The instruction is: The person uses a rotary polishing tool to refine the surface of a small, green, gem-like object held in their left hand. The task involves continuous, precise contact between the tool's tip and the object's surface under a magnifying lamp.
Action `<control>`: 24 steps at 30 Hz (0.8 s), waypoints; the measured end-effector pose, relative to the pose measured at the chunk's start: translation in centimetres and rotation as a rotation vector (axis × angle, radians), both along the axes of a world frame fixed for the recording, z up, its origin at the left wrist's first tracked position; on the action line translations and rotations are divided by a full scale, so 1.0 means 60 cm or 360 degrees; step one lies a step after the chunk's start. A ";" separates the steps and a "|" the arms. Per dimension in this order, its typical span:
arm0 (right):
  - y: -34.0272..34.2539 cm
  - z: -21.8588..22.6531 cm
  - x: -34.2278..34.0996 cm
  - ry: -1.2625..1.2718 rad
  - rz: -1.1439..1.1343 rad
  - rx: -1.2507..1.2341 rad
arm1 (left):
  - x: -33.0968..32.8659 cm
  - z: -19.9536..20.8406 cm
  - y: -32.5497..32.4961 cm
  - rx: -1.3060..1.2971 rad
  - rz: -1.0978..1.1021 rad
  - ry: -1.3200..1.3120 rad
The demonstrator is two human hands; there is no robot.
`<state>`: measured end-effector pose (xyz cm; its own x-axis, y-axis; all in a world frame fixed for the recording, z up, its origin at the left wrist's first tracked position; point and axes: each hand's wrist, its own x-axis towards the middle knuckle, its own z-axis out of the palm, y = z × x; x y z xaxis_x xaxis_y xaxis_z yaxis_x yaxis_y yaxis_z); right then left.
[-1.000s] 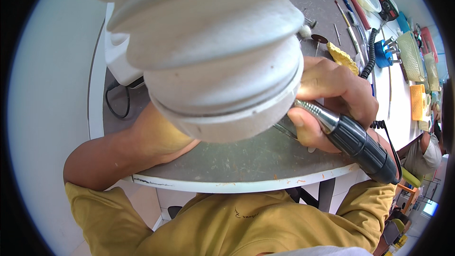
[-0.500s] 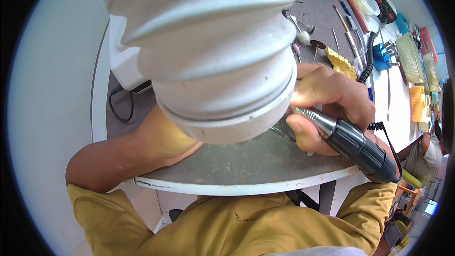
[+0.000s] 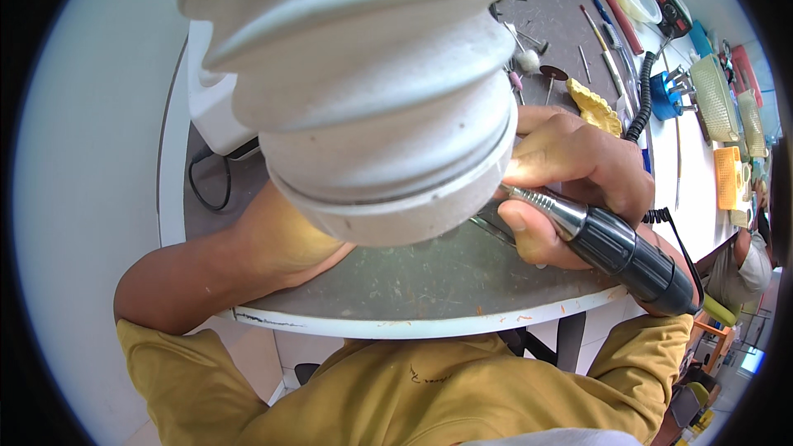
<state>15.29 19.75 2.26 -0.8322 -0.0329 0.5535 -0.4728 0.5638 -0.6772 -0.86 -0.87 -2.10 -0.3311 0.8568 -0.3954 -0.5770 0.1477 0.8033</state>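
A wide white ribbed hose (image 3: 363,74) hangs in front of me and covers the middle of the work area. My right hand (image 3: 570,157) grips a rotary handpiece (image 3: 615,244) with a black body and a silver collar; its tip is hidden behind the hose. Only the wrist and heel of my left hand (image 3: 310,235) show beneath the hose's left rim. Its fingers, and anything in them, are hidden. Under the hose's right rim a thin metal tool (image 3: 493,231) lies on the grey tabletop (image 3: 413,281).
Beyond my right hand lie a yellow dental cast (image 3: 595,107), a brown disc bur (image 3: 553,73) and several other burs. A white machine (image 3: 211,99) stands at left. Farther right are a blue bur holder (image 3: 667,92), baskets (image 3: 714,95) and a coiled cord (image 3: 644,99). Another person (image 3: 739,277) sits at far right.
The hose sits very slightly higher and farther left in the view. Both hands keep nearly the same place, and the handpiece stays in my right hand.
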 end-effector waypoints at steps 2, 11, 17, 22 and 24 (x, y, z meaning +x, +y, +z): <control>-0.002 -0.002 0.001 0.0005 -0.0037 0.0020 | -0.001 0.002 0.001 -0.0022 -0.0022 0.0045; -0.003 0.000 0.004 -0.0051 -0.0061 -0.0051 | -0.006 0.018 0.006 -0.0107 -0.0155 0.0334; -0.002 -0.002 0.005 -0.0059 -0.0059 -0.0026 | -0.002 0.010 0.003 -0.0051 -0.0109 0.0193; 0.000 0.004 0.002 -0.0012 -0.0007 0.0018 | -0.006 0.008 0.000 -0.0072 -0.0114 0.0228; -0.006 0.001 0.004 -0.0016 -0.0085 -0.0014 | -0.007 0.009 0.002 -0.0093 -0.0129 0.0289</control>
<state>15.56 19.40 2.32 -0.8383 0.0164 0.5450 -0.4352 0.5820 -0.6869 -1.28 -0.78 -1.57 -0.3327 0.8609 -0.3849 -0.4076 0.2368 0.8819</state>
